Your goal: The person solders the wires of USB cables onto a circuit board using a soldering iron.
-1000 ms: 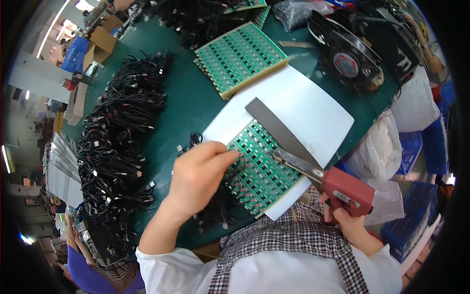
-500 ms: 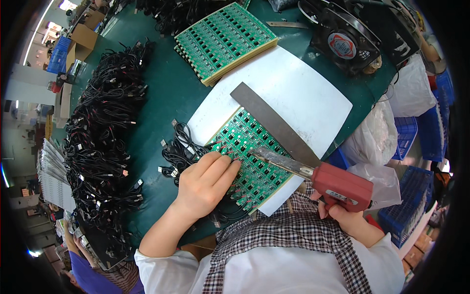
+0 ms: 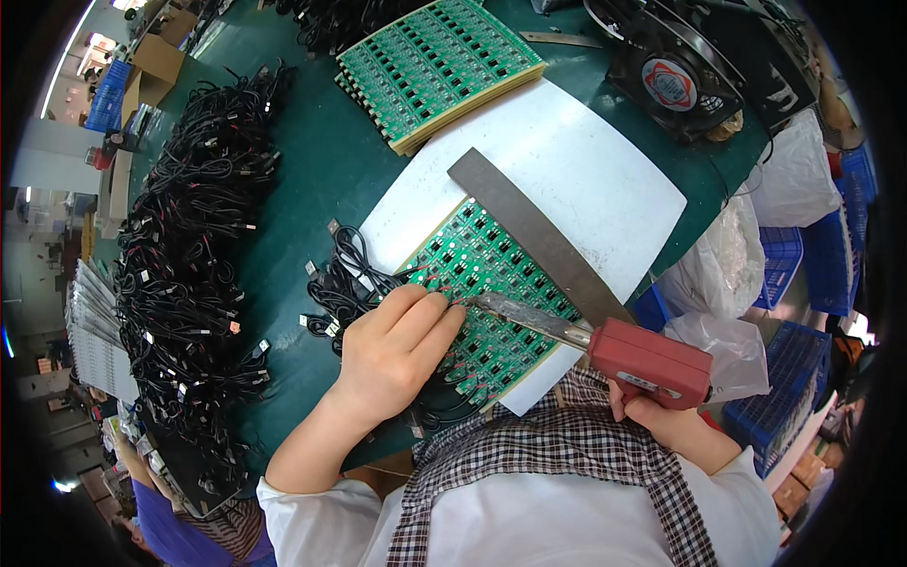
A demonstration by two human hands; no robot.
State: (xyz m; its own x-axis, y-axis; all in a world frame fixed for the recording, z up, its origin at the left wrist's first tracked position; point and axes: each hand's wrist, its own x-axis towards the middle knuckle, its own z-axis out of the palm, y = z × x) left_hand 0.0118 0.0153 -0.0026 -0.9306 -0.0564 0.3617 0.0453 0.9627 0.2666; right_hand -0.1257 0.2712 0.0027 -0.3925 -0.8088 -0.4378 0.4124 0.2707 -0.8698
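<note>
A green circuit board panel [image 3: 501, 357] lies on a white sheet [image 3: 595, 170], with a flat dark metal bar [image 3: 534, 236] along its upper right edge. My left hand [image 3: 389, 354] is closed at the panel's left side, fingers pinching a thin wire of a black cable; the fingertips partly hide it. Black USB cables [image 3: 350, 274] lie beside this hand, several with red wire ends on the panel. My right hand [image 3: 666, 427] grips a red soldering gun [image 3: 652, 364]. Its long tip reaches across the panel to just beside my left fingertips.
A stack of green panels [image 3: 439, 71] stands at the back. Left lies a long heap of black cables [image 3: 194, 246]. A black fan [image 3: 671, 85] and a metal strip [image 3: 562, 40] sit back right. Blue crates [image 3: 779, 397] and plastic bags [image 3: 723, 269] flank the right; another person [image 3: 184, 520] is lower left.
The soldering gun has moved left and slightly down, its tip now close to my left fingertips. My left hand keeps its pinch in nearly the same place; the whole view has shifted slightly.
</note>
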